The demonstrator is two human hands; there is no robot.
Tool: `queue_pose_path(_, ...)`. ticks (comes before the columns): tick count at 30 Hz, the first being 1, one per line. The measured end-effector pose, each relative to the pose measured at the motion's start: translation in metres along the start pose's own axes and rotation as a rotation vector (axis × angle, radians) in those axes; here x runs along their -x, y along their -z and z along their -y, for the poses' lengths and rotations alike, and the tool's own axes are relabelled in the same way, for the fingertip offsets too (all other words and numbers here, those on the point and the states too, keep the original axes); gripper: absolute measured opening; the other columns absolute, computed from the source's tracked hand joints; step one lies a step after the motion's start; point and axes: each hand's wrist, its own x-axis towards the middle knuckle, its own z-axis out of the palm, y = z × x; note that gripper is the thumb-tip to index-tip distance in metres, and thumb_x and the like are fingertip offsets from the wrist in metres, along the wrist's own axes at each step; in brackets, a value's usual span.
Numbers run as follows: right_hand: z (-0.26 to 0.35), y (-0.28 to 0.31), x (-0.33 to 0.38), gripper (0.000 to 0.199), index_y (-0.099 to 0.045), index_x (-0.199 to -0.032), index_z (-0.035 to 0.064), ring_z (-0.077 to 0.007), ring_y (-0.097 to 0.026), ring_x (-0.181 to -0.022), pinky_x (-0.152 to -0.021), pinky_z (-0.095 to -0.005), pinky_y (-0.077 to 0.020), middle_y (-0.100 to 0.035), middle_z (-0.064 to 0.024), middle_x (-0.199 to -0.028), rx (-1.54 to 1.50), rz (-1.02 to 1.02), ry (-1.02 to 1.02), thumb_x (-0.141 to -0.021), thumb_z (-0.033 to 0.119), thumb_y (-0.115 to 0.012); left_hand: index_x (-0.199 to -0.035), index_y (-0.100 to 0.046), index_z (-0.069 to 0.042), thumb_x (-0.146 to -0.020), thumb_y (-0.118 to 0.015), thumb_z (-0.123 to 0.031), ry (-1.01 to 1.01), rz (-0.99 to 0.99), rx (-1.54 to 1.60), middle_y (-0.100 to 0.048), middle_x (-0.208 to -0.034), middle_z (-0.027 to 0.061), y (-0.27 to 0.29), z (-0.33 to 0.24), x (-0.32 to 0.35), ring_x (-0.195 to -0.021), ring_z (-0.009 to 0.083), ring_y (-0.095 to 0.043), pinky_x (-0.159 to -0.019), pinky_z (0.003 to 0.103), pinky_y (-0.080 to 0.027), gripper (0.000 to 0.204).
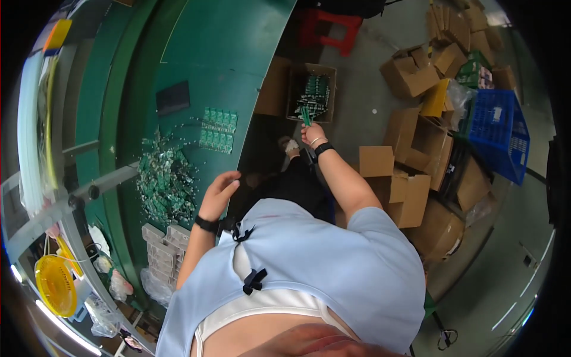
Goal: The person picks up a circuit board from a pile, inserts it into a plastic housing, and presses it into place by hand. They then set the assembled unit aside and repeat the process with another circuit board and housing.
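the right hand (pixel 312 134), nearer the box (pixel 332 92), pinches green strips (pixel 306 115) pointing far over its near edge; the left hand (pixel 220 193) hangs empty, loosely parted.

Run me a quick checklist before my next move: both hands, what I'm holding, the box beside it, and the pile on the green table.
1. Right hand gripping the green strips: ok, fingers are closed on their near end.
2. Strips lined up with the cardboard box: ok, in this view they overlap its near edge.
3. Strips' height relative to the box rim: cannot tell from this overhead view.
4. Number of strips held: cannot tell, they overlap.
5. Left hand free: ok, it holds nothing, near the table edge.
6. Loose pile tidy: not ok, small bits are scattered around it.
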Motion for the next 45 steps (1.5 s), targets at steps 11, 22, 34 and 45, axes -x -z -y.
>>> queue_pose_path(11,0.001,-0.139,-0.132,0.020,-0.063,-0.112,0.0134,-0.0184,-0.063,-0.077,-0.068,-0.0360,-0.0537,-0.066,-0.0022,-0.092,0.139,0.202,-0.083,-0.097,0.020,-0.052,-0.129,-0.057,-0.005,-0.099,-0.061,-0.018,0.213,-0.436,0.138,-0.063,-0.127,0.0074,0.001,0.022,0.073,-0.111,0.0173,-0.061,-0.095,0.030,-0.046,0.033)
queue_pose_path(22,-0.022,-0.054,-0.072,0.022,-0.065,-0.115,0.0163,-0.0175,-0.068,-0.080,-0.064,-0.0327,-0.0528,-0.071,-0.0012,-0.097,0.706,0.439,-0.292,-0.096,0.026,-0.057,-0.114,-0.063,-0.003,-0.094,-0.069,-0.019,0.150,-1.061,0.065,-0.063,-0.098,0.0023,0.004,0.103,0.157,-0.088,0.0097,-0.058,-0.077,0.025,-0.049,0.026)
queue_pose_path(34,0.068,-0.243,0.149,0.016,-0.068,-0.096,0.0050,-0.0069,-0.050,-0.053,-0.046,-0.0220,-0.0378,-0.063,0.0008,-0.074,1.075,0.861,0.088,-0.093,0.021,-0.068,-0.105,-0.066,-0.010,-0.074,-0.084,-0.032,0.390,-1.655,-0.536,-0.061,-0.105,0.0073,0.060,0.238,0.190,-0.101,0.0285,-0.058,-0.084,0.042,-0.046,0.042)
queue_pose_path(45,-0.050,-0.415,0.203,0.027,-0.063,-0.108,0.0056,-0.0046,-0.043,-0.058,-0.044,-0.0186,-0.0310,-0.053,0.0037,-0.074,0.728,0.903,-0.862,-0.100,0.031,-0.061,-0.092,-0.072,-0.017,-0.073,-0.080,-0.036,0.444,-1.444,-0.694,-0.061,-0.106,0.0034,0.104,0.245,0.167,-0.111,0.0240,-0.053,-0.097,0.051,-0.032,0.028)
